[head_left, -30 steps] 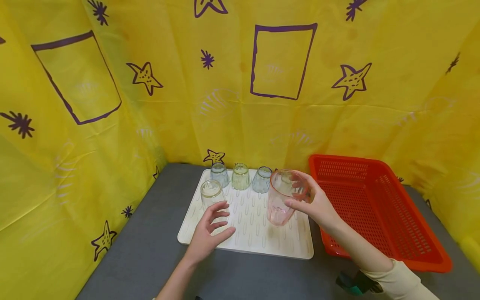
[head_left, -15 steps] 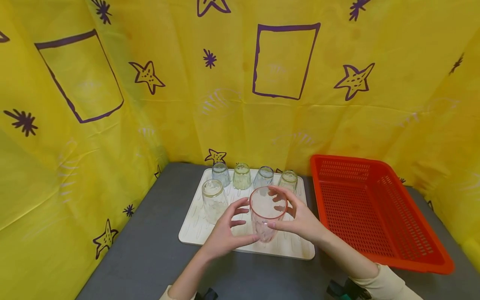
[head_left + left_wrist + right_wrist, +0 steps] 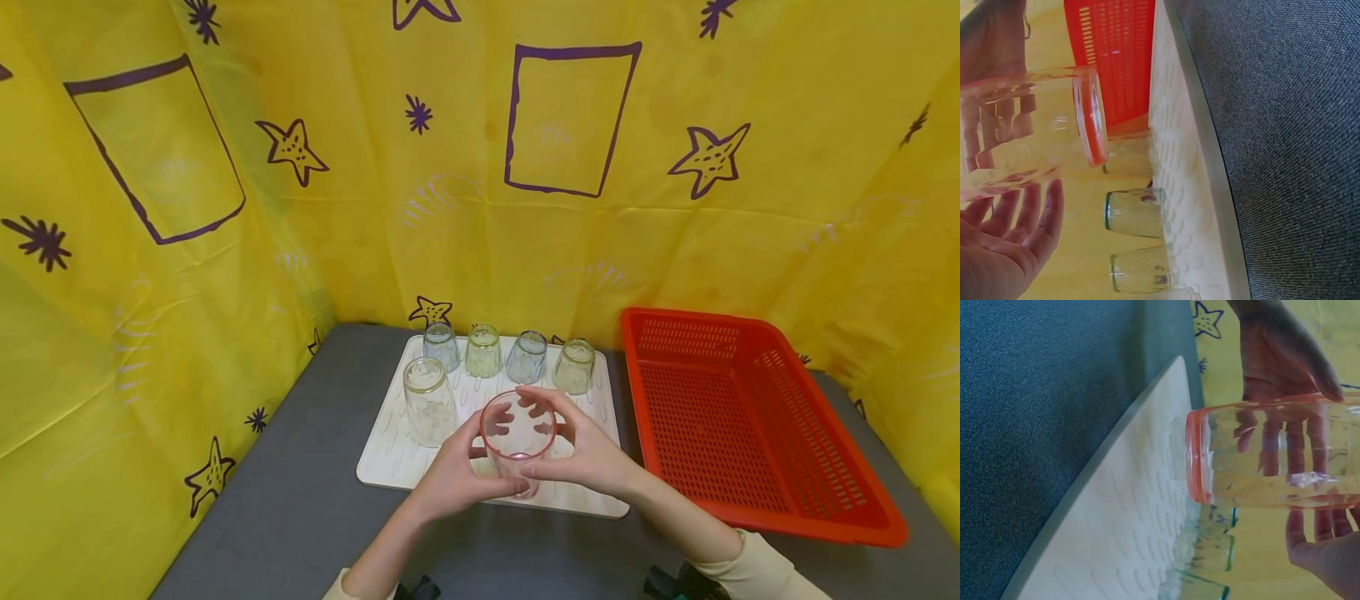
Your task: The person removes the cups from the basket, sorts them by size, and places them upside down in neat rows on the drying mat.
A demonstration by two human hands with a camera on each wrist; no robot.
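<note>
A clear pink glass is held between both hands above the front of the white ridged tray. My left hand curves its fingers and thumb around the left side; my right hand grips the right side, thumb in front. The rim faces up in the head view. Seen from the left wrist, the thick pink base of the glass points at the tray, with a gap between. From the right wrist, fingers show through the wall of the glass.
Several small tinted glasses, such as a green one, line the tray's back edge bottoms up. A taller clear glass stands at the tray's left. A red perforated basket sits to the right, and a yellow patterned curtain surrounds the table.
The pink glass has come left and toward the front from over the tray's right side. My left hand has moved right to meet it, and both hands now hold it.
</note>
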